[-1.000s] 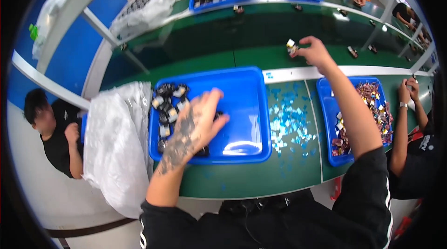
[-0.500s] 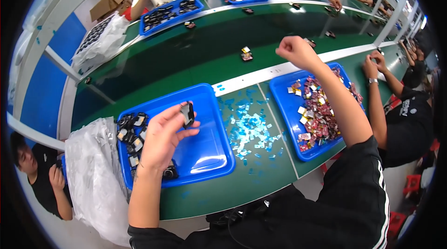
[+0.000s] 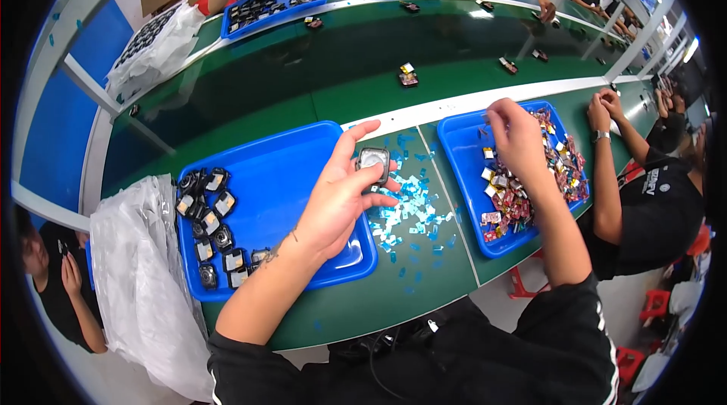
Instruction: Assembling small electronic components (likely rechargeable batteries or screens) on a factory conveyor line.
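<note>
My left hand (image 3: 329,208) is closed on a small black watch-shaped case (image 3: 376,156), gripping it between thumb and fingers with its greyish-white inner side up. It hangs over the right rim of the left blue tray (image 3: 303,136), where several similar black cases (image 3: 224,203) lie along the left side. Over the far part of the right blue tray (image 3: 462,178), my right hand (image 3: 518,140) has its fingers bent and drawn together. Whatever the fingertips hold, if anything, I cannot make out. Beneath and around that hand is a heap of small red, white and gold parts (image 3: 519,212).
Blue film scraps (image 3: 409,204) litter the green table between the trays. Beyond a white rail (image 3: 424,113), a green belt (image 3: 341,79) carries scattered small assemblies (image 3: 408,76). Plastic bags (image 3: 136,268) drape at the left. Co-workers sit opposite and at both sides.
My left hand has moved right with the case, now turned to show its inner side. My right hand has come down from above the belt's edge to the right tray.
</note>
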Available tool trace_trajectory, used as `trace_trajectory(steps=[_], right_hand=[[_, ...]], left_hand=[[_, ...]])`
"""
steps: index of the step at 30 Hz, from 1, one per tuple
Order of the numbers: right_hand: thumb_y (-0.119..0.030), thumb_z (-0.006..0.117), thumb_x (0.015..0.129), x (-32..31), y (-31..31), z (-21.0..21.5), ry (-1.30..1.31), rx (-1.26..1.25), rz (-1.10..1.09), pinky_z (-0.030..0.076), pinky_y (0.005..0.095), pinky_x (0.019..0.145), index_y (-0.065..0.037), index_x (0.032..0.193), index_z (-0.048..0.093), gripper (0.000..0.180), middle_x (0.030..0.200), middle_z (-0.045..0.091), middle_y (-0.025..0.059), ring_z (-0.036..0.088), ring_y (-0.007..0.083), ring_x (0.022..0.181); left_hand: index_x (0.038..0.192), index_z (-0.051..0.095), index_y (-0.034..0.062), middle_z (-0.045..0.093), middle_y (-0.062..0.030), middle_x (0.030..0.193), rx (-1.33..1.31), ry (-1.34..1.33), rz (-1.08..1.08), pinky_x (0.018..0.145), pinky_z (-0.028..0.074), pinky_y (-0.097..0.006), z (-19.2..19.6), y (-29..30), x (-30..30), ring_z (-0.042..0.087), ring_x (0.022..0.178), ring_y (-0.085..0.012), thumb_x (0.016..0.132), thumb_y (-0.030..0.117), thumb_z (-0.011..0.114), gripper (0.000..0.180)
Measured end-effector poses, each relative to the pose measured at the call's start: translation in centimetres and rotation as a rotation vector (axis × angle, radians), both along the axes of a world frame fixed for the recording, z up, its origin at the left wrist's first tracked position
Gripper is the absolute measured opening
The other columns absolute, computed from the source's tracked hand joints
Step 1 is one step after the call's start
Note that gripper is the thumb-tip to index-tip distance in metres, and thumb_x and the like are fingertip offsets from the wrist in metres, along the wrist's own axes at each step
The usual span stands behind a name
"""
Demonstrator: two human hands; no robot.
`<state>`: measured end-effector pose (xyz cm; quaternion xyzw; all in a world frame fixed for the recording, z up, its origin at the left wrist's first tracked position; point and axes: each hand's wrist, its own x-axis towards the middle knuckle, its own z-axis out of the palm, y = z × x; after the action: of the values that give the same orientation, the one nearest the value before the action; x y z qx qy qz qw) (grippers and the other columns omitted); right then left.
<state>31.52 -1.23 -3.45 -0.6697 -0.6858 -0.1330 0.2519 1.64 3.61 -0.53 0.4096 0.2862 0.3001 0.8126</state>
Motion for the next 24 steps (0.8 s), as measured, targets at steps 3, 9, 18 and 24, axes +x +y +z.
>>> trace_trajectory(steps=[3, 9, 18, 24], right_hand=[[-0.013, 0.058, 0.095, -4.0, -1.6, 1.7, 1.05, -0.011, -0.004, 0.044, 0.0198, 0.057, 0.0, 0.095, 0.064, 0.015, 0.076, 0.062, -0.001, 0.056, 0.0045, 0.066], [-0.013, 0.054, 0.097, -9.4, -2.9, 2.3, 1.899, -0.217, 0.421, 0.055, 0.0244, 0.063, -0.001, 0.104, 0.06, 0.015, 0.087, 0.065, 0.0047, 0.065, 0.0098, 0.073], [-0.014, 0.055, 0.097, -11.9, -3.1, 0.9, 2.038, -0.399, 0.446, 0.052, 0.0215, 0.064, -0.001, 0.103, 0.061, 0.015, 0.088, 0.065, 0.0031, 0.063, 0.0082, 0.073], [-0.014, 0.053, 0.099, -12.7, -3.9, 1.8, 2.004, -0.412, 0.405, 0.052, 0.0221, 0.065, -0.002, 0.105, 0.062, 0.017, 0.097, 0.063, 0.005, 0.063, 0.0093, 0.078]], left_hand=[[0.132, 0.053, 0.0108, 0.056, -0.0023, 0.104, 0.294, 0.129, 0.021, 0.075, 0.05, -0.026, -0.8, -0.2, 0.2, 0.055, 0.09, -0.0097, 0.093, 0.008, 0.055, 0.038], [0.117, 0.068, 0.0094, 0.053, -0.0088, 0.106, 0.895, 0.358, 0.11, 0.072, 0.052, -0.028, -1.3, -1.9, 0.5, 0.057, 0.088, -0.0169, 0.077, 0.01, 0.077, 0.041], [0.105, 0.075, 0.0151, 0.053, -0.0074, 0.093, 1.504, 0.33, 0.341, 0.064, 0.05, -0.029, -1.6, -1.7, 0.1, 0.058, 0.078, -0.0195, 0.068, 0.004, 0.081, 0.039], [0.092, 0.075, 0.0117, 0.055, -0.0073, 0.091, 1.505, 0.361, 0.298, 0.063, 0.052, -0.031, -1.5, -1.9, 0.1, 0.06, 0.077, -0.0206, 0.065, 0.007, 0.083, 0.028]])
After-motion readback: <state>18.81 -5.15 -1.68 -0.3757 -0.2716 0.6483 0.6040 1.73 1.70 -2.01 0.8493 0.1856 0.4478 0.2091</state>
